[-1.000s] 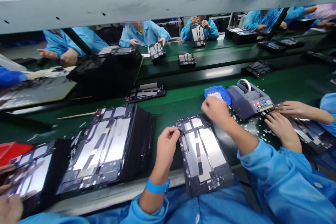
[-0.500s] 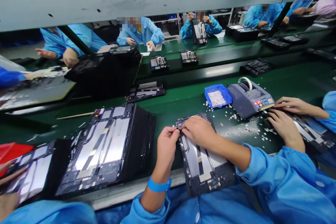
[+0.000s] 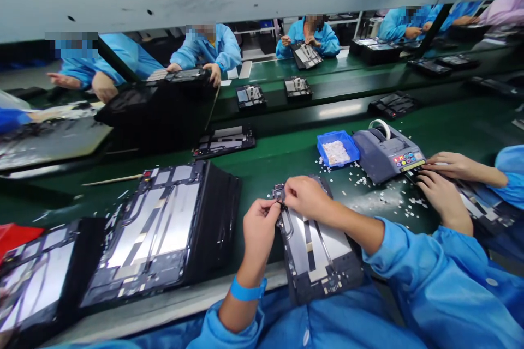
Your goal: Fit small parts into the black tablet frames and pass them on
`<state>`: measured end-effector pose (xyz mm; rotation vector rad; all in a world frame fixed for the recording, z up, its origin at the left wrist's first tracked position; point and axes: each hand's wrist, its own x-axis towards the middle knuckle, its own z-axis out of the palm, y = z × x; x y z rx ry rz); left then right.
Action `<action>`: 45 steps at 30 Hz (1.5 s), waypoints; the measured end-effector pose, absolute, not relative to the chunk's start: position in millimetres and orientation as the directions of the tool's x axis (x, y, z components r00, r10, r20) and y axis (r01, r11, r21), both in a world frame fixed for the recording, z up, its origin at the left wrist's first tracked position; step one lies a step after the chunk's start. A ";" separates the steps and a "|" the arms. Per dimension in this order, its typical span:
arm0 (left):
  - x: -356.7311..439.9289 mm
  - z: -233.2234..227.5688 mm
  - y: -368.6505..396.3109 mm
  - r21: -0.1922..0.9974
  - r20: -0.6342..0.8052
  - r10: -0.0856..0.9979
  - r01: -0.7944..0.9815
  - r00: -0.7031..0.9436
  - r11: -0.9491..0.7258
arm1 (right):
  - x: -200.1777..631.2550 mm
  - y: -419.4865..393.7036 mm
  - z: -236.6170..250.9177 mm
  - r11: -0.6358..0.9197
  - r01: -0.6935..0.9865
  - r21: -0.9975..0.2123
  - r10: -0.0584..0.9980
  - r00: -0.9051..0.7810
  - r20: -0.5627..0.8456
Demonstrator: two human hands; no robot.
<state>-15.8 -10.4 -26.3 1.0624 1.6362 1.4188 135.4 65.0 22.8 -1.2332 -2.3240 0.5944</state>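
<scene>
Here, find the uncovered device (image 3: 319, 253) at the near edge of the green bench (image 3: 282, 162), pointed forward along its long axis, slanting slightly left. See the left hand (image 3: 260, 224), finger pressed to thumb, at the far-left corner, with any held piece too small to make out; the right hand (image 3: 310, 197) curled over and partly blocking the far end, with fingertips too hidden to judge. Beyond, note a blue tray (image 3: 351, 146) of white bits (image 3: 334, 151) beside a tape dispenser (image 3: 385, 157); leftward, a stack of similar devices (image 3: 164, 229).
</scene>
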 end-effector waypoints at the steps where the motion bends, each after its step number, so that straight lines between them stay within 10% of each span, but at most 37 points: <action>1: -16.6 -27.9 -8.4 0.995 -0.037 0.914 0.073 -0.404 0.072 | 146.8 74.3 25.7 0.488 0.661 -0.570 0.862 -0.467 0.195; 8: -18.9 -23.7 -9.2 0.996 -0.085 0.927 -0.033 -0.366 0.079 | 235.1 133.0 44.2 0.053 0.945 -0.323 0.994 -0.018 0.111; 14: -39.2 -17.9 -17.7 0.949 0.159 0.884 0.316 -0.440 -0.014 | 176.0 93.2 46.1 0.363 0.712 -0.601 0.903 -0.428 0.038; 22: -52.1 -27.4 -14.3 0.733 0.348 0.919 0.665 -0.186 -0.143 | 116.9 98.7 33.9 0.340 0.827 -0.447 0.861 -0.465 -0.206; 45: -50.4 -21.2 -2.5 0.212 0.347 0.915 0.934 0.205 -0.289 | 117.0 104.2 20.9 0.405 0.806 -0.432 0.847 -0.508 -0.154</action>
